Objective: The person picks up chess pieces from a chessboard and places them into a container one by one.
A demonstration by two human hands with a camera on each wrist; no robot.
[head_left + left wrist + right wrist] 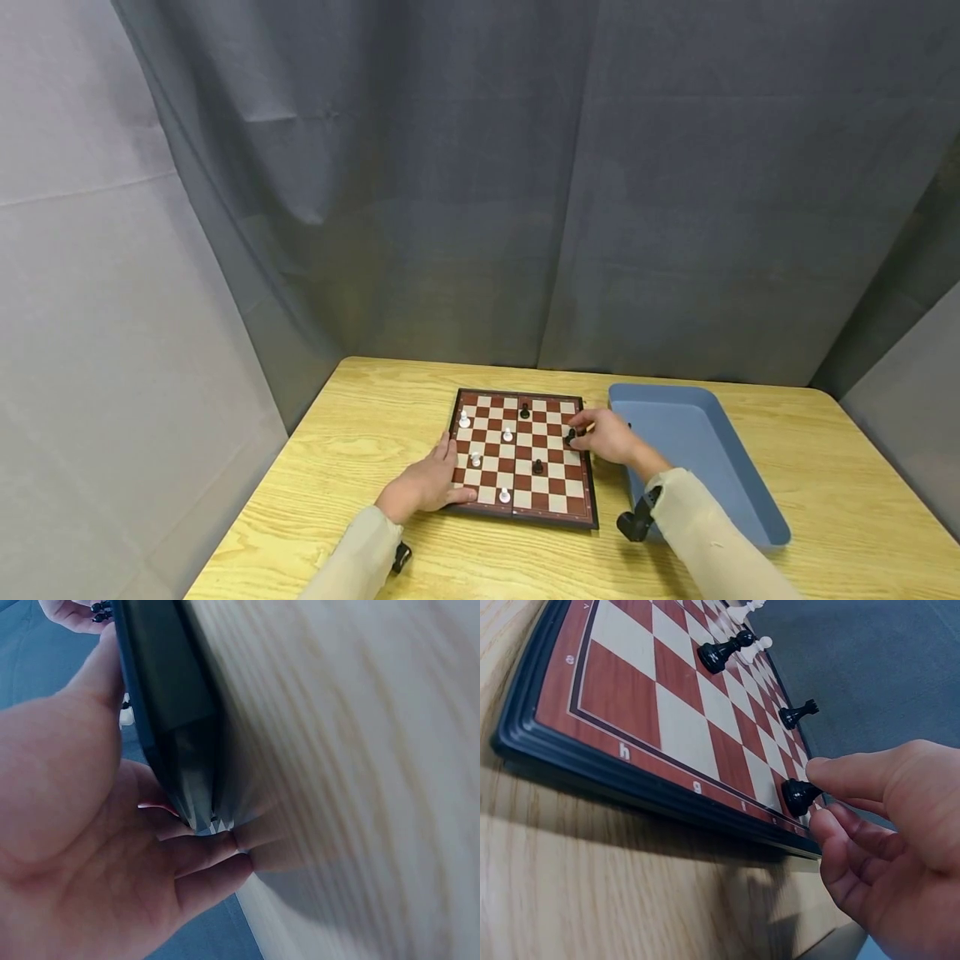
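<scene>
A folding chessboard (558, 521) with brown and cream squares lies on the table. My left hand (431, 479) rests at its front left corner, thumb over the front edge and fingers along the left side. At the right edge of the board, my right hand (607, 435) pinches a black chess piece (799, 796) between thumb and forefinger; its top is partly hidden by the fingertips. A black pawn (721, 654) stands nearer the front, and a black rook (798, 714) farther back. Several white pieces, among them a white chess piece (464, 419), stand on the left half.
A blue tray (750, 467) sits right of the board, partly under my right forearm. The wooden table (375, 400) runs back to a grey curtain (465, 208), with pale grey curtains at both sides.
</scene>
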